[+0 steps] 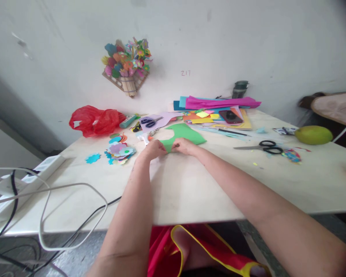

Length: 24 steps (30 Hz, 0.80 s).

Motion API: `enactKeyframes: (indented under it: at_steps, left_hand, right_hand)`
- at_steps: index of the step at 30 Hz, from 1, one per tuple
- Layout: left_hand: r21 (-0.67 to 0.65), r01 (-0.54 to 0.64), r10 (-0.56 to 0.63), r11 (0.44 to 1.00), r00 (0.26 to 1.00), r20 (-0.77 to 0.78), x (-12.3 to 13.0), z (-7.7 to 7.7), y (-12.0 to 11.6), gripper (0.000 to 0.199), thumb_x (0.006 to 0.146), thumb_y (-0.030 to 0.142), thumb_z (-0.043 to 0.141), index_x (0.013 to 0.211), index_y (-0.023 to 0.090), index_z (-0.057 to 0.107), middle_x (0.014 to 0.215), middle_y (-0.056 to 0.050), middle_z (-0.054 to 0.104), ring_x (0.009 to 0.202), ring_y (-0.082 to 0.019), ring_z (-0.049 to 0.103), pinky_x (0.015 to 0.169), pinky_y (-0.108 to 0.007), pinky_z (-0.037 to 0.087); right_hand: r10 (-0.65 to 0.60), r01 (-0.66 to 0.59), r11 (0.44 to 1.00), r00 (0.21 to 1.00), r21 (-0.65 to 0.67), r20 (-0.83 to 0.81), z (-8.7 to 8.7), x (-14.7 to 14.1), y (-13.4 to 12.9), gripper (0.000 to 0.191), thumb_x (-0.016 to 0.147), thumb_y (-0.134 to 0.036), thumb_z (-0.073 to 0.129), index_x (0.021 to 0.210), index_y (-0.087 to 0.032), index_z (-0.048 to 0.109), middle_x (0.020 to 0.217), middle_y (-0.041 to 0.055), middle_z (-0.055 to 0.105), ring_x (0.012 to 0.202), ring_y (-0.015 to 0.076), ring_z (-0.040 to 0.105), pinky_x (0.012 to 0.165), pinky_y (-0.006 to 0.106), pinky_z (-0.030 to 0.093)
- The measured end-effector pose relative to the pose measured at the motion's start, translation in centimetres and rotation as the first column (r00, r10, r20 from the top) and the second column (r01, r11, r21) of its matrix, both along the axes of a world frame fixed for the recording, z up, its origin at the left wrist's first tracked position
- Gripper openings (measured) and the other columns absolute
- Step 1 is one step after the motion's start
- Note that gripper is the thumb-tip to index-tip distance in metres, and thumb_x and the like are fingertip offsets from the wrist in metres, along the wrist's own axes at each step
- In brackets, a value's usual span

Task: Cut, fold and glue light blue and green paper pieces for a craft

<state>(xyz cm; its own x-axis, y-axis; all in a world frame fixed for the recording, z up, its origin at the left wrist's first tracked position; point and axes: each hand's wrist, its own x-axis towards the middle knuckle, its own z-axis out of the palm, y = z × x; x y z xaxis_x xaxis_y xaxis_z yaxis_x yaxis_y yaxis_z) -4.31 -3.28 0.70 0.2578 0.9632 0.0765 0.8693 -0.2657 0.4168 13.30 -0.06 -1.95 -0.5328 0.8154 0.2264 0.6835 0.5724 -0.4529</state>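
Observation:
A sheet of green paper (188,134) with a curved cut-out on its left side lies over the middle of the table. My left hand (155,149) pinches its near left edge between thumb and fingers. Close beside it, my right hand (184,147) grips the same near edge. Left of my hands is a pile of flower-shaped paper cut-outs (119,151), with one blue scalloped piece (93,158) apart from it. Black-handled scissors (266,147) lie to the right, blades pointing toward my hands.
At the back are a red plastic bag (96,120), a second pair of scissors (150,121) on purple paper, and stacked coloured paper (219,103) with a phone (230,117). A green mango (313,135) sits far right. Cables and a power strip (43,169) take up the left side.

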Motion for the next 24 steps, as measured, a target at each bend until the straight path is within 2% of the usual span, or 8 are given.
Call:
enactKeyframes:
  at_steps: [7,15,19,24]
  left_hand:
    - [0.030,0.010,-0.010,1.000,1.000,-0.025,-0.1,-0.3,0.1,0.018,0.060,0.028,0.060,0.070,0.016,0.069,0.072,-0.005,0.067,0.069,-0.016,0.058,0.061,-0.023,0.042]
    - [0.106,0.084,-0.083,0.991,0.996,-0.018,-0.6,-0.9,0.6,0.017,0.061,0.031,0.061,0.068,0.016,0.067,0.087,-0.005,0.066,0.079,-0.017,0.057,0.069,-0.024,0.043]
    - [0.113,0.112,-0.112,0.987,0.994,-0.008,-0.7,-1.0,0.6,0.014,0.061,0.030,0.061,0.063,0.017,0.066,0.089,-0.005,0.065,0.082,-0.017,0.056,0.071,-0.024,0.043]
    - [0.161,0.151,-0.153,0.975,0.988,0.001,-0.9,-1.2,0.6,0.013,0.060,0.029,0.062,0.067,0.018,0.066,0.088,-0.004,0.064,0.083,-0.017,0.056,0.074,-0.025,0.043]
  right_hand:
    - [-0.034,0.034,0.998,0.999,-0.051,0.016,0.3,-0.1,-0.3,0.016,0.070,-0.030,0.063,0.077,-0.018,0.070,0.082,0.0011,0.067,0.076,0.0136,0.057,0.063,0.020,0.038]
    - [-0.086,0.093,0.992,0.994,-0.088,0.072,0.6,-0.4,-0.3,0.016,0.070,-0.030,0.061,0.076,-0.018,0.070,0.079,-0.0002,0.066,0.071,0.0117,0.056,0.058,0.019,0.036]
    - [-0.109,0.118,0.987,0.991,-0.111,0.082,0.8,-0.4,-0.3,0.018,0.069,-0.031,0.061,0.077,-0.017,0.069,0.078,-0.0006,0.065,0.069,0.0112,0.054,0.057,0.019,0.035]
    - [-0.113,0.122,0.986,0.990,-0.115,0.086,1.0,-0.5,-0.6,0.017,0.070,-0.031,0.061,0.076,-0.017,0.068,0.079,-0.0008,0.064,0.072,0.0118,0.054,0.060,0.019,0.035]
